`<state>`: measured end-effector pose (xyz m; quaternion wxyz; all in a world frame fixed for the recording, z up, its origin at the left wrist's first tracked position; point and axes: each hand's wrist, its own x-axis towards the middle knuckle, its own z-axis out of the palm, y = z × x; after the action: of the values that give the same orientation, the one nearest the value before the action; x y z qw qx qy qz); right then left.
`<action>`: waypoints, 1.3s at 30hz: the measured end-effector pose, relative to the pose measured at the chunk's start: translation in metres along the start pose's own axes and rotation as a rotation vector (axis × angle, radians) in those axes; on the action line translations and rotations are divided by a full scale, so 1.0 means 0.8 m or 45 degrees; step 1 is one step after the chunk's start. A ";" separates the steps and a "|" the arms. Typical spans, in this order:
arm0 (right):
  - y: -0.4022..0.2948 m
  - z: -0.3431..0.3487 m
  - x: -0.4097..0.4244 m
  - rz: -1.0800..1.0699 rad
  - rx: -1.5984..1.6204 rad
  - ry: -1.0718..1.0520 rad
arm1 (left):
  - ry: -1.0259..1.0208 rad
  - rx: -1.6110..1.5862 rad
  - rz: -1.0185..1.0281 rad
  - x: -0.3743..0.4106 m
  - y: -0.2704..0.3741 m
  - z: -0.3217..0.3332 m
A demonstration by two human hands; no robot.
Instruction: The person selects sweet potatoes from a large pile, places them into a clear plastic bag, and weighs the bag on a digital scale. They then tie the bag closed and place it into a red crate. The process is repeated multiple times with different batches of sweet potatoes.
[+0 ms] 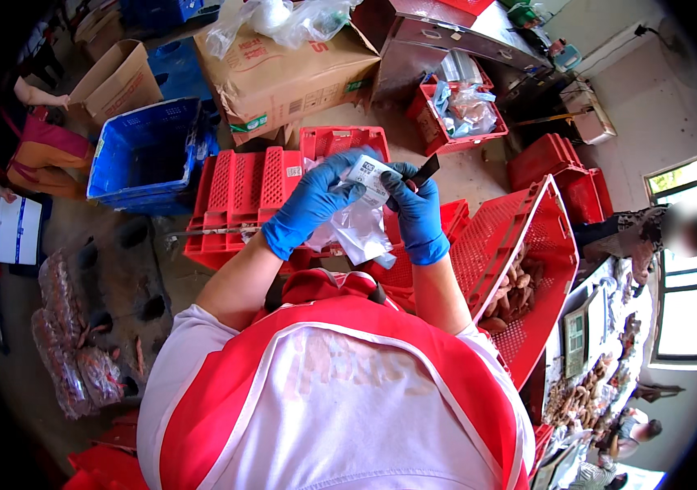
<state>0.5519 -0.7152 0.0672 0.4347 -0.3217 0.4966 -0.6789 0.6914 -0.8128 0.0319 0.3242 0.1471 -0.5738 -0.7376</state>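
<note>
Both hands wear blue gloves and meet in front of my chest. My left hand [319, 199] pinches the lower left side of a white printed label [371, 177], and its upper fingers are blurred. My right hand [419, 217] has its thumb at the label's right edge. A dark flat object [426, 171], perhaps a blade, sticks out from between my right fingers; the rest of it is hidden. Just below the label hangs a clear plastic bag [361, 233]; how it is held cannot be made out. Red plastic crates [247, 190] stand beneath my hands.
To the right, a tilted red crate [544, 245] contains brown sweet potatoes or similar roots [511, 291]. Blue crates [140, 165] and a large cardboard box [293, 79] stand ahead. Bagged produce [70, 343] lies on a dark pallet [122, 288] at left. Other people are at the edges.
</note>
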 end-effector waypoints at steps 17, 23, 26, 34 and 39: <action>0.008 -0.016 0.029 -0.316 -0.149 0.133 | -0.010 0.100 -0.197 0.011 -0.007 -0.002; 0.015 -0.022 0.044 -0.238 -0.056 0.273 | 0.051 0.065 -0.232 0.011 -0.027 -0.030; 0.009 -0.032 0.055 -0.180 0.145 0.349 | 0.159 0.156 -0.263 0.015 -0.042 -0.041; 0.004 -0.060 0.065 -0.078 0.382 0.204 | 0.171 0.373 -0.146 0.110 -0.117 -0.079; 0.013 -0.079 0.063 -0.055 0.301 0.277 | 0.443 0.381 0.167 0.165 -0.112 -0.079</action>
<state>0.4791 -0.7378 0.0386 0.3986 -0.2035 0.4504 -0.7726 0.6022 -0.9341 -0.0508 0.4401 0.2806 -0.6206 -0.5852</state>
